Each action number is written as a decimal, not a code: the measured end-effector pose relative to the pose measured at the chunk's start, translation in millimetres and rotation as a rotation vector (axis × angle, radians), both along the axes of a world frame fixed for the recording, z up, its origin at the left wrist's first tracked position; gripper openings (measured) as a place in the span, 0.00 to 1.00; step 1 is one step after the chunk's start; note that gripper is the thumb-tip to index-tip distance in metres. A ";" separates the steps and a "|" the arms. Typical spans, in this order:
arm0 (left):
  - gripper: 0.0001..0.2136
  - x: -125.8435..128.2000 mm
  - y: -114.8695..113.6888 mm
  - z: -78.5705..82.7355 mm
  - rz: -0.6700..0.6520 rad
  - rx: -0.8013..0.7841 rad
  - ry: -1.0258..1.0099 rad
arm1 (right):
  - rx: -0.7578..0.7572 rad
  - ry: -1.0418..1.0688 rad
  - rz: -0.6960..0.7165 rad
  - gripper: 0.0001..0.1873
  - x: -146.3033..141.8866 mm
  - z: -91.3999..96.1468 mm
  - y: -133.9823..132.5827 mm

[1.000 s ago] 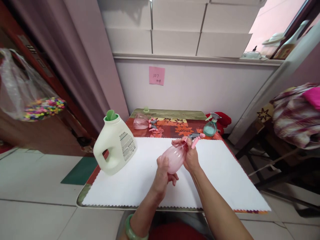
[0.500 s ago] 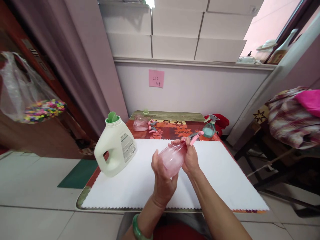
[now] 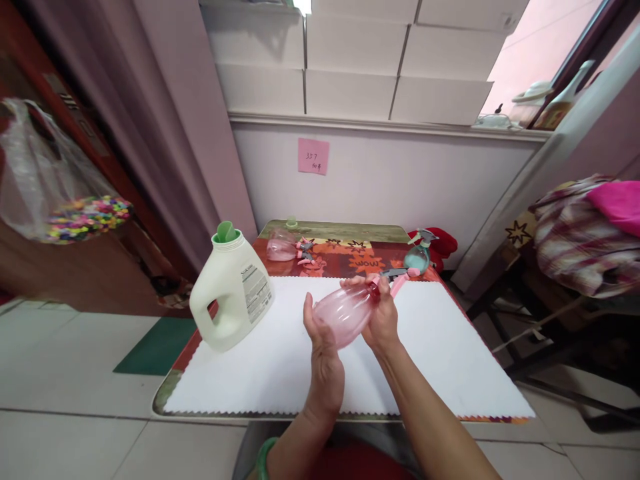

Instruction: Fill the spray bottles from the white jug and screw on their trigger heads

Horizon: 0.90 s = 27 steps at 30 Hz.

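Observation:
A translucent pink spray bottle (image 3: 345,312) is held in the air above the white mat, lying nearly on its side with its pink and grey trigger head (image 3: 397,275) pointing right. My right hand (image 3: 383,320) grips it at the neck, just below the trigger head. My left hand (image 3: 324,343) cups the rounded base, thumb up along the end, with its other fingers mostly hidden behind the bottle. To the left stands a big pale-green detergent jug (image 3: 227,297) with a green spout in its open mouth.
Pink spray bottles (image 3: 283,248) lie at the table's back left, near a small green cap (image 3: 291,222). A teal spray bottle (image 3: 417,257) stands at the back right. The white mat (image 3: 440,347) covers most of the table, against a wall with a pink note (image 3: 313,156).
The pink spray bottle has tipped closer to level, its trigger head swinging right and slightly down. My left hand has turned at the wrist and its fingers have shifted around the base.

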State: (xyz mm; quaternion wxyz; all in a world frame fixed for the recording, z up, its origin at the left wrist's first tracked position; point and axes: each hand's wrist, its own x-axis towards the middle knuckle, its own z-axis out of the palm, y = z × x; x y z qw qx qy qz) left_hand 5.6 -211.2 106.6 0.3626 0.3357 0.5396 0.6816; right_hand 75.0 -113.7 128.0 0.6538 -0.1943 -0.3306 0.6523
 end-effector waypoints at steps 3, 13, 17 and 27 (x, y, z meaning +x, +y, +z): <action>0.40 -2.3 1.4 4.2 -0.132 -0.100 -0.124 | 0.039 -0.025 -0.034 0.20 5.3 0.0 3.0; 0.34 -9.9 5.3 3.6 -0.287 0.078 -0.247 | 0.076 -0.101 0.015 0.19 13.3 6.5 6.9; 0.39 -16.2 10.6 -17.2 -0.036 0.304 0.365 | 0.037 -0.126 0.038 0.19 10.0 13.7 2.0; 0.46 -26.1 12.8 -23.6 0.238 0.698 1.077 | -0.055 -0.061 0.026 0.18 2.9 23.7 -17.4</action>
